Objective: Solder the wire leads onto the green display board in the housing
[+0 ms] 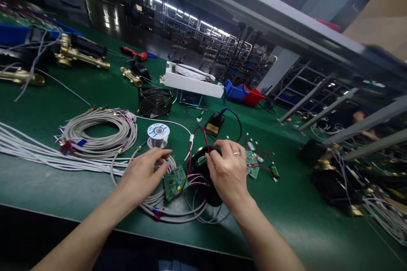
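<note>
My left hand [144, 171] lies over grey cables, fingers stretched toward a small green circuit board [174, 183] and touching its left edge. My right hand [227, 167], a ring on one finger, curls over a black round part [208, 178] and pinches a small green connector [201, 160] on it. Red and black wires [199, 135] rise from that part. White wires run from the board under the black part.
A coil of grey cable [98, 131], a solder spool [158, 132], a black fan [155, 102], a white tray [192, 81] and brass fittings [81, 56] sit on the green bench [47, 106]. Small boards with leads [254, 163] lie right of my hand.
</note>
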The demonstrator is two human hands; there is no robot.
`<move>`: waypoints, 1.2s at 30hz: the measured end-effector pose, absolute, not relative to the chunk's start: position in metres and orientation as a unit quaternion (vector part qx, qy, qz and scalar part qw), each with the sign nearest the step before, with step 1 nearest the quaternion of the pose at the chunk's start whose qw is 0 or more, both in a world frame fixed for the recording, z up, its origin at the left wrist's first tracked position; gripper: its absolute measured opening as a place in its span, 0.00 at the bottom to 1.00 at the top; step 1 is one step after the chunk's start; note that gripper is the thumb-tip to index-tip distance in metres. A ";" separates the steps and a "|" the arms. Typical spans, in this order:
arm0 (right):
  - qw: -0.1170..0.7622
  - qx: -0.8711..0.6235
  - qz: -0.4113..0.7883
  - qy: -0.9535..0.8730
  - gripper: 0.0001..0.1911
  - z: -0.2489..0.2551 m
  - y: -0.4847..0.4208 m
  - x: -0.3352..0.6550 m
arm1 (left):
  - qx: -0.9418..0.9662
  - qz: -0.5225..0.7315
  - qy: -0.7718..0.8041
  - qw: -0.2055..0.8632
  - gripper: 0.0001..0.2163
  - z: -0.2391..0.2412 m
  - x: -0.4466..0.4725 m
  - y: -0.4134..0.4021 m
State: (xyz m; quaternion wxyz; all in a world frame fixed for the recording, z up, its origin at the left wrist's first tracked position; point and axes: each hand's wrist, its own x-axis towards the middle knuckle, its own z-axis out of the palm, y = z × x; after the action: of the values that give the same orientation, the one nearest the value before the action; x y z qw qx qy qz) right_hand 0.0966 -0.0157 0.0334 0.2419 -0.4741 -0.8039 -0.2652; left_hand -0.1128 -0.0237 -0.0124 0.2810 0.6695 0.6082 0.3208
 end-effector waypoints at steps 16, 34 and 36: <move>0.124 -0.498 -0.239 -0.824 0.07 0.027 -0.004 0.097 | 0.752 0.261 0.446 0.410 0.09 -0.011 -0.067 0.028; 0.239 -0.557 -0.149 -0.781 0.15 0.028 -0.026 0.134 | 0.728 0.229 0.545 0.347 0.13 -0.017 -0.039 0.030; 0.210 -0.599 -0.079 -0.768 0.14 0.021 -0.025 0.143 | 0.743 0.213 0.545 0.326 0.13 -0.009 -0.052 0.023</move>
State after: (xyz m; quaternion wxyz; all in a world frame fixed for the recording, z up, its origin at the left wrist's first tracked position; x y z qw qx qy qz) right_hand 0.1428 -0.0253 0.0213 0.2098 -0.5994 -0.7684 -0.0793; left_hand -0.0524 0.0228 -0.0094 0.3259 0.7427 0.5449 0.2128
